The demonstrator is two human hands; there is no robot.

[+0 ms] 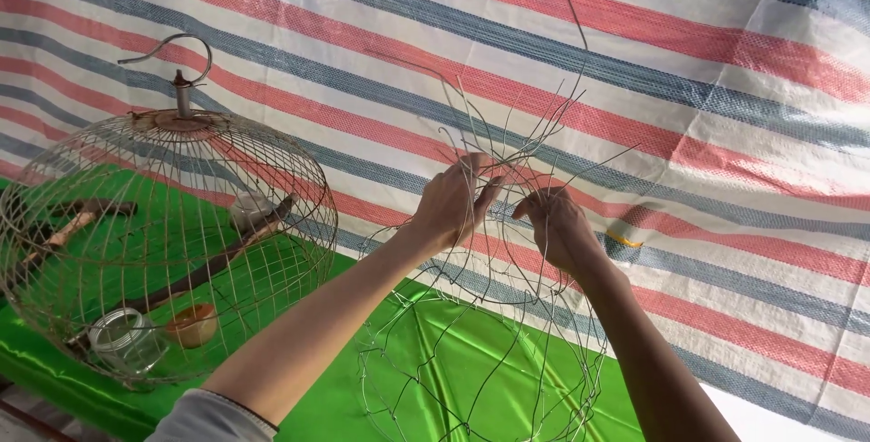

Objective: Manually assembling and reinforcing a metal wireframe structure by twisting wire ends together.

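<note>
Both hands, left hand [453, 202] and right hand [555, 224], pinch thin springy wires of a half-woven wire frame [480, 351].

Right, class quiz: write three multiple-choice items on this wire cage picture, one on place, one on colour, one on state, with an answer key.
1. Where is the finished cage?
A. left of the hands
B. right of the hands
C. behind the sheet

2. What colour is the cloth under the cages?
A. blue
B. green
C. yellow

3. How is the top of the unfinished cage?
A. closed with a hook
B. open, loose wires sticking up
C. flattened

Key: 1 A, it stands at the picture's left; 2 B, bright green; 3 B, the left hand and right hand grip loose wire ends.
</note>
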